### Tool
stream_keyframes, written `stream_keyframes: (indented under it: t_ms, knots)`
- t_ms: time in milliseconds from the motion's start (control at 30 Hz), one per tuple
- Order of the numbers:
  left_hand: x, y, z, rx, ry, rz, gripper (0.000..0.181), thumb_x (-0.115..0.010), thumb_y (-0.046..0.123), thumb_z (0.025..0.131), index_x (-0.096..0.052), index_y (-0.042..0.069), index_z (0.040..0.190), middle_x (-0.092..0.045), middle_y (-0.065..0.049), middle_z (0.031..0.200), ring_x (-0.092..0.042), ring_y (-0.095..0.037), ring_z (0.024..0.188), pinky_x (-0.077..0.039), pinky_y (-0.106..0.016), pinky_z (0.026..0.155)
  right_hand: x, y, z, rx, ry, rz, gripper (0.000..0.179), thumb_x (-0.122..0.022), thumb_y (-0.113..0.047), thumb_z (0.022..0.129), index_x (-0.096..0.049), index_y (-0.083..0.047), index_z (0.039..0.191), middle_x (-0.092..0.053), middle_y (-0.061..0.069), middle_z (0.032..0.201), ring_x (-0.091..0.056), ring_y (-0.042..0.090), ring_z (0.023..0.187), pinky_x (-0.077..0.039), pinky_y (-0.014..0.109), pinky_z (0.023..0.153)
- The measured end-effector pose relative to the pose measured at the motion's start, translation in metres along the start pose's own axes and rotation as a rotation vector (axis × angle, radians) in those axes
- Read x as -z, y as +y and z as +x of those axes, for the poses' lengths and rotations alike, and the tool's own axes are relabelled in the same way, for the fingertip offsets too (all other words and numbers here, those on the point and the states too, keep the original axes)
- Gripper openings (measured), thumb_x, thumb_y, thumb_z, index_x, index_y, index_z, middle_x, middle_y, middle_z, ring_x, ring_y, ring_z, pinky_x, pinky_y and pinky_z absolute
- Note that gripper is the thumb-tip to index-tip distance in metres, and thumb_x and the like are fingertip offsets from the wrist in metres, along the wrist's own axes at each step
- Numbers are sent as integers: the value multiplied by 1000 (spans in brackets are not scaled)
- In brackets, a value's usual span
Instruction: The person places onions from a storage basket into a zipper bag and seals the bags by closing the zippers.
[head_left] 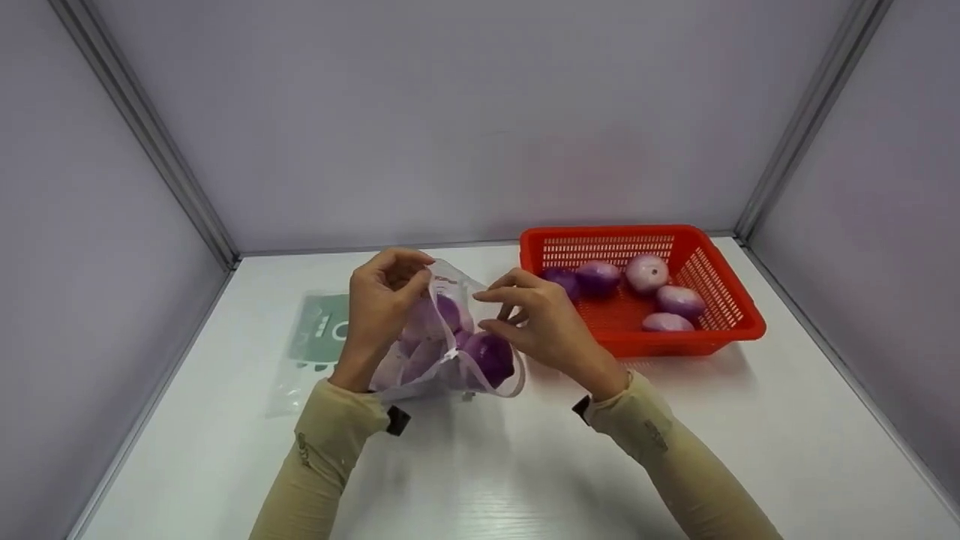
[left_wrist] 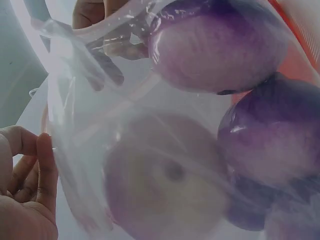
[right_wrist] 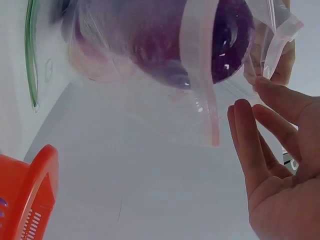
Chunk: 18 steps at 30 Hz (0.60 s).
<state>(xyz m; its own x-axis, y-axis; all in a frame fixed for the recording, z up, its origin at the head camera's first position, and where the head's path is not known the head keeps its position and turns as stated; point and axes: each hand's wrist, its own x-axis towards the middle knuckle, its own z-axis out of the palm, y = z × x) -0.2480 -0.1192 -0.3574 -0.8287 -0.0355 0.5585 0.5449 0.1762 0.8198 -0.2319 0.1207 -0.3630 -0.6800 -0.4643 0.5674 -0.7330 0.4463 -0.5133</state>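
Observation:
A clear zip bag (head_left: 451,279) with several purple onions (head_left: 491,361) inside sits at the middle of the table, its mouth gaping toward the person. My left hand (head_left: 379,307) pinches the bag's edge between thumb and fingertips; the left wrist view has this pinch at the far left. On the other side of the mouth is my right hand (head_left: 547,322), thumb and fingers apart. One of its fingertips (right_wrist: 259,84) is right at the plastic rim. Through the film, the left wrist view shows a pale onion (left_wrist: 167,175) beneath darker ones.
At the back right stands a red plastic basket (head_left: 750,326) with several purple onions (head_left: 646,273) in it. A flat clear bag with a green printed panel (head_left: 319,330) lies left of the left hand. Grey walls (head_left: 480,127) enclose the white table (head_left: 480,487) at the back and sides.

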Motion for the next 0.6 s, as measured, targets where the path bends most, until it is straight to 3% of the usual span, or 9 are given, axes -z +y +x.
stream_keyframes:
  t_ms: [200,400,467,600]
  knots:
    - [0,0,-2,-7,-5,-3,11,-68,-1,93,-76,2,101,-70,-10,81,-65,-19,66,-59,-35,63,8,13,2,-40,34,-40,27,-80,-14,91,-78,-11,117,-69,8,98,-63,15,72,-59,26,64]
    - [2,-1,-3,-2,-18,-21,12,-69,-2,92,-76,4,98,-71,-18,84,-66,-17,66,-58,-25,63,15,36,1,-65,-72,-6,24,-70,-3,94,-79,-11,114,-72,6,104,-59,18,76,-55,32,67]
    - [3,-1,-2,-4,-28,-20,11,-68,-2,92,-76,3,99,-71,-21,85,-66,-16,66,-58,-25,63,17,42,1,-56,-108,24,22,-71,-3,94,-80,-13,111,-74,3,106,-61,16,80,-56,31,69]
    - [4,1,-3,2,-57,17,11,-69,-1,91,-76,3,99,-72,-15,85,-67,-17,67,-58,-26,64,18,49,4,-13,-113,63,13,-80,-10,90,-83,-14,102,-77,0,99,-67,12,82,-59,26,71]
